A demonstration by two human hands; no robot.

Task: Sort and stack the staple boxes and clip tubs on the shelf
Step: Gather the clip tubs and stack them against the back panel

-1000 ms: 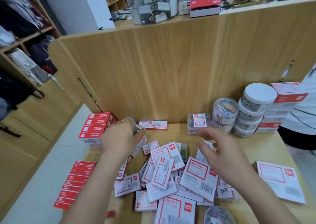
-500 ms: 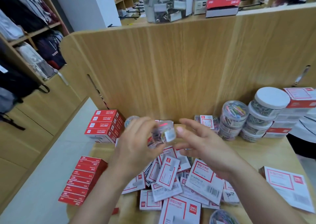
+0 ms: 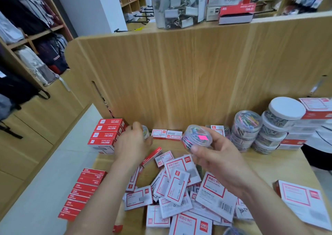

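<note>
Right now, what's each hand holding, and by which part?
Right hand holds a clear clip tub by its side wall. Left hand grips a second clear tub, mostly hidden; grip spot unclear.

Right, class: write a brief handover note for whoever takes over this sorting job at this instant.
Left hand: grips a small clear plastic tub, mostly hidden, beside the stacked red cardboard staple boxes.
Right hand: holds a clear round plastic tub of coloured clips.
Done: stacked clear clip tubs at back right.
Left: place both tubs; sort the loose heap of white-and-red staple boxes.
</note>
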